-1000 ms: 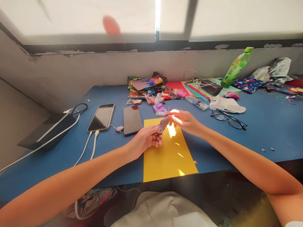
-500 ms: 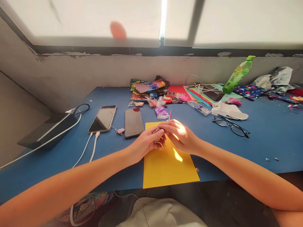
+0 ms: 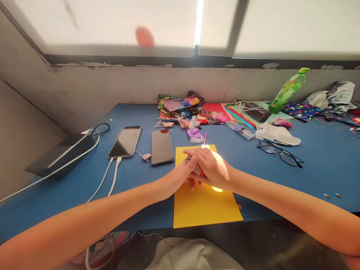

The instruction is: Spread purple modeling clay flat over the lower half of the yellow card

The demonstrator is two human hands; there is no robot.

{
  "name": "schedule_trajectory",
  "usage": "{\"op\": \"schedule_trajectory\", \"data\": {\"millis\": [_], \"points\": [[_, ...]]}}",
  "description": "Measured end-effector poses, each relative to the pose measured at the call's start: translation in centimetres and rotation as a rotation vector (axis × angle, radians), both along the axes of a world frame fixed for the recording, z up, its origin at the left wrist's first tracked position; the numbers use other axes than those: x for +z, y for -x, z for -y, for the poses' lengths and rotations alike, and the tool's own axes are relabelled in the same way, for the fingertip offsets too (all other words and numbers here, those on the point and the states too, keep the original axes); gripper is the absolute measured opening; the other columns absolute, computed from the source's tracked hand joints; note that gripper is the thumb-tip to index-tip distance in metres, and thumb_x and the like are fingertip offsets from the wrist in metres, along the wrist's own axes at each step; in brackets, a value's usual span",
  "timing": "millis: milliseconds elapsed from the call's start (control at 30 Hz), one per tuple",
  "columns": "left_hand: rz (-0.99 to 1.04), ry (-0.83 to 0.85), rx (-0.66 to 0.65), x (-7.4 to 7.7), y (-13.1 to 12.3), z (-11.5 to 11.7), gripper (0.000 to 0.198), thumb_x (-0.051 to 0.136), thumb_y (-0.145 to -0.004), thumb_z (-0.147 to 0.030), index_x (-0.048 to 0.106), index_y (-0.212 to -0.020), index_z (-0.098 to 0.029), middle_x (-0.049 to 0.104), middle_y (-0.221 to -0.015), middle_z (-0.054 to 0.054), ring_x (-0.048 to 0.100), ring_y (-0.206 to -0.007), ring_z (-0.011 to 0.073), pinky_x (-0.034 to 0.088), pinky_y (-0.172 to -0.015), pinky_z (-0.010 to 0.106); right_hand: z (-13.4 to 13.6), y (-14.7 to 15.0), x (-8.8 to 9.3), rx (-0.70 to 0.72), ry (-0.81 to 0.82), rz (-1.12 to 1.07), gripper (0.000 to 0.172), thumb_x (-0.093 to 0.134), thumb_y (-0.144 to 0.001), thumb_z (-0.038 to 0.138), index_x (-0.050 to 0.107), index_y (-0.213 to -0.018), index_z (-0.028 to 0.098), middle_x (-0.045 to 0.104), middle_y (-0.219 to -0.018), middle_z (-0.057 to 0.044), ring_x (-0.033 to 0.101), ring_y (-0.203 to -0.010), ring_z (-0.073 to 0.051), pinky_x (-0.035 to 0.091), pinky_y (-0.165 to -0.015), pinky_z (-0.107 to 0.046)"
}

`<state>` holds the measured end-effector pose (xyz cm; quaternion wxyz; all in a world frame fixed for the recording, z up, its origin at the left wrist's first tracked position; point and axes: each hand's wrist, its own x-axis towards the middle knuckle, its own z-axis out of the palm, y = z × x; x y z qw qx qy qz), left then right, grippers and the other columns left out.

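My left hand [image 3: 181, 175] and my right hand [image 3: 211, 165] meet above a yellow sheet of paper [image 3: 205, 208]. Pressed between them is a small greyish-purple lump [image 3: 197, 169], mostly covered by fingers, so its kind is unclear. My left thumb lies along it while the right palm and fingers cup it from above. Just beyond the right hand, a thin pink stick [image 3: 205, 138] points away at the paper's far edge. Behind the hands lies a purple piece in a clear packet [image 3: 195, 135].
Left of the paper lie a dark phone [image 3: 162, 147] and a cabled phone [image 3: 125, 141]. Eyeglasses [image 3: 279, 152] and a white face mask [image 3: 277, 134] are to the right. A green bottle [image 3: 289, 91] leans at the back. Assorted packets and coloured papers [image 3: 246, 118] line the wall.
My right hand has closed further down over the lump, and my left fingers have shifted beneath it. The view has moved slightly left, so the table's things appear further right.
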<state>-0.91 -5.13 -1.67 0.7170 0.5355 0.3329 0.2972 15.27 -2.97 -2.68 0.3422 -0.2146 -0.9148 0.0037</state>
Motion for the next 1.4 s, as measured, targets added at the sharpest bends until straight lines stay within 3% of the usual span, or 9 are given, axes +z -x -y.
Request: {"op": "schedule_trajectory", "data": {"millis": [133, 267, 433, 533, 633, 733, 833, 1000, 1400], "points": [[0.032, -0.008, 0.099, 0.1, 0.1, -0.3, 0.064, 0.067, -0.063, -0.079, 0.057, -0.075, -0.016, 0.057, -0.069, 0.0, 0.055, -0.063, 0.0129, 0.042, -0.051, 0.022, -0.8, 0.4, 0.7, 0.04, 0.019, -0.038, 0.028, 0.056, -0.093, 0.041, 0.055, -0.11, 0.017, 0.072, -0.094, -0.011, 0.07, -0.084, -0.024, 0.058, -0.07, -0.037], [-0.031, -0.075, 0.193, 0.2, 0.3, -0.7, 0.056, 0.077, -0.061, -0.067, 0.063, -0.079, -0.016, 0.059, -0.069, 0.0, 0.051, -0.062, 0.0111, 0.039, -0.054, 0.022, -0.6, 0.0, 0.8, 0.07, 0.077, -0.067, 0.04, 0.06, -0.092, 0.041, 0.052, -0.124, 0.018, 0.069, -0.116, -0.015, 0.067, -0.107, -0.025, 0.057, -0.087, -0.041], [-0.106, -0.178, 0.087, 0.2, 0.5, -0.9, 0.066, 0.06, -0.068, -0.08, 0.067, -0.077, -0.015, 0.062, -0.073, 0.006, 0.056, -0.067, 0.0161, 0.042, -0.057, 0.026, -0.5, -1.2, 1.1, 0.088, 0.164, -0.081, 0.018, 0.05, -0.097, 0.029, 0.061, -0.109, 0.022, 0.074, -0.101, -0.007, 0.069, -0.098, -0.02, 0.057, -0.084, -0.035], [-0.156, -0.264, 0.079, 0.1, 0.7, -1.2, 0.064, 0.051, -0.078, -0.077, 0.067, -0.081, -0.015, 0.064, -0.084, 0.009, 0.059, -0.078, 0.0198, 0.046, -0.065, 0.029, -1.5, -2.1, 1.8, -0.115, 0.388, -0.241, 0.017, 0.051, -0.094, 0.038, 0.059, -0.096, 0.023, 0.071, -0.086, -0.004, 0.068, -0.079, -0.017, 0.055, -0.071, -0.032], [-0.385, -0.521, 0.12, -0.2, 0.8, -1.5, 0.042, 0.049, -0.088, -0.055, 0.066, -0.082, -0.017, 0.065, -0.09, 0.01, 0.06, -0.087, 0.0228, 0.047, -0.08, 0.034, -3.5, -3.6, 2.3, -0.42, 0.598, -0.436, 0.031, 0.057, -0.082, 0.052, 0.048, -0.087, 0.023, 0.062, -0.077, -0.001, 0.064, -0.072, -0.017, 0.051, -0.062, -0.029], [-0.567, -0.702, 0.136, -0.6, 0.9, -1.8, 0.025, 0.047, -0.089, -0.037, 0.065, -0.092, -0.018, 0.066, -0.107, 0.013, 0.058, -0.106, 0.0279, 0.043, -0.098, 0.041, -5.5, -5.3, 2.4, -0.584, 0.638, -0.41, 0.035, 0.064, -0.072, 0.052, 0.044, -0.077, 0.024, 0.053, -0.064, 0.003, 0.057, -0.062, -0.015, 0.044, -0.058, -0.028], [-0.647, -0.731, 0.158, -0.8, 1.0, -2.0, 0.03, 0.045, -0.09, -0.035, 0.062, -0.106, -0.017, 0.061, -0.124, 0.017, 0.052, -0.121, 0.0316, 0.038, -0.108, 0.047, -6.5, -6.3, 1.9, -0.668, 0.687, -0.318, 0.03, 0.068, -0.066, 0.042, 0.044, -0.065, 0.023, 0.047, -0.053, 0.005, 0.049, -0.054, -0.014, 0.038, -0.055, -0.027], [-0.67, -0.747, 0.191, -1.1, 1.2, -2.2, 0.034, 0.042, -0.091, -0.033, 0.059, -0.115, -0.017, 0.06, -0.127, 0.017, 0.051, -0.124, 0.0312, 0.036, -0.111, 0.049, -6.3, -5.9, 1.6, -0.622, 0.771, -0.18, 0.014, 0.064, -0.066, 0.032, 0.058, -0.074, 0.022, 0.054, -0.057, 0.005, 0.05, -0.056, -0.013, 0.039, -0.055, -0.025], [-0.752, -0.799, 0.008, -1.8, 1.1, -1.7, 0.049, 0.031, -0.096, -0.036, 0.049, -0.135, -0.014, 0.044, -0.15, 0.015, 0.036, -0.142, 0.026, 0.025, -0.121, 0.043, -6.4, -5.7, 1.7, -0.553, 0.905, -0.073, 0.015, 0.064, -0.064, 0.029, 0.068, -0.074, 0.019, 0.058, -0.058, 0.003, 0.05, -0.055, -0.012, 0.04, -0.054, -0.024]]}}
